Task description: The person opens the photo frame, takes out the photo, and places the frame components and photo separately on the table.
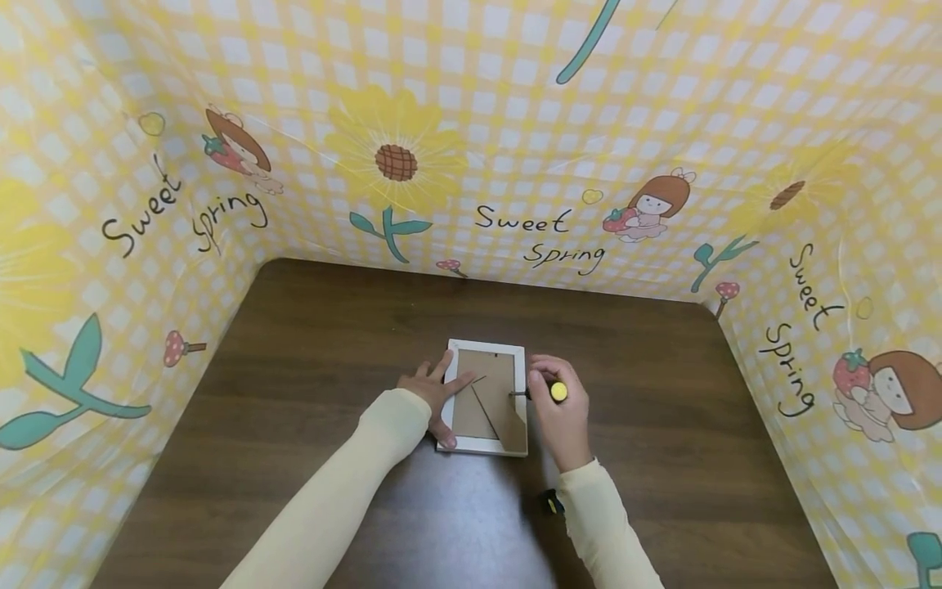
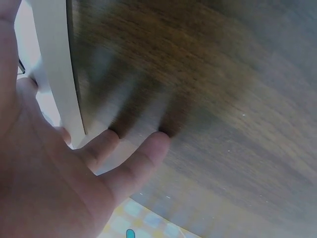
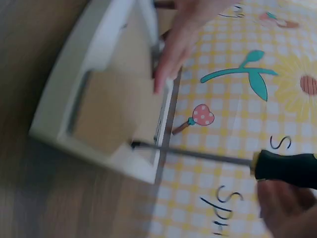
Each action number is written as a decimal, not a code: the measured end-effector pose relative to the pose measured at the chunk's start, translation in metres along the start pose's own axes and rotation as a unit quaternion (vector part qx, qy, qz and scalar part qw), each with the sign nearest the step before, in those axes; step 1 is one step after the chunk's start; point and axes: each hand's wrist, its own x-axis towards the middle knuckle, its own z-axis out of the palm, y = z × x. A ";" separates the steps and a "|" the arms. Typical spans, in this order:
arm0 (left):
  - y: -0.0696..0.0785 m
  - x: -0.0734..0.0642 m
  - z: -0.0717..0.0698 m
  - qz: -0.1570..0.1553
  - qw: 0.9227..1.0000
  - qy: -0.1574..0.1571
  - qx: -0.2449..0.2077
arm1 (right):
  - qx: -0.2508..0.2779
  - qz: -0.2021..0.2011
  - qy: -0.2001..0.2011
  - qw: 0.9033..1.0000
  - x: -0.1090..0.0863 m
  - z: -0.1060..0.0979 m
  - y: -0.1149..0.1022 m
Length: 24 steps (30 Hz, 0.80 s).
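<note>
A white picture frame (image 1: 488, 446) lies on the table with its brown backing board (image 1: 482, 409) facing up. Across the frame's left side, my left hand (image 1: 436, 393) rests with fingers spread, some on the frame and backing; in the left wrist view two fingertips touch the wood beside it. My right hand (image 1: 562, 413) grips a screwdriver (image 3: 208, 156) by its black and yellow handle. The screwdriver's tip meets the backing near the frame's right inner edge. In the right wrist view, part of the frame is blurred.
A small black and yellow object (image 1: 550, 501) lies by my right forearm, partly covered by the sleeve. The dark wooden table (image 1: 331, 327) is bordered at the back and sides by yellow checked cloth (image 1: 471, 147) with printed flowers.
</note>
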 end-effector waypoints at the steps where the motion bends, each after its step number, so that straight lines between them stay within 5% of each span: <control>1: 0.000 0.000 0.000 0.002 1.000 0.000 0.000 | -0.048 -0.003 -0.007 0.999 -0.004 -0.003 -0.002; 5: 0.001 0.000 0.001 0.009 1.000 0.005 -0.004 | -0.194 -0.019 -0.022 0.980 -0.018 -0.014 -0.011; 14: -0.004 -0.001 0.005 0.008 1.000 0.009 -0.008 | -0.232 -0.114 -0.023 0.966 -0.049 0.002 0.005; 20: 0.002 -0.005 0.002 0.003 1.000 0.001 -0.014 | -0.330 -0.119 -0.020 0.936 -0.062 0.015 0.014; 24: 0.007 -0.005 -0.001 -0.015 1.000 -0.005 -0.019 | -0.352 -0.097 -0.053 0.930 -0.061 0.019 0.018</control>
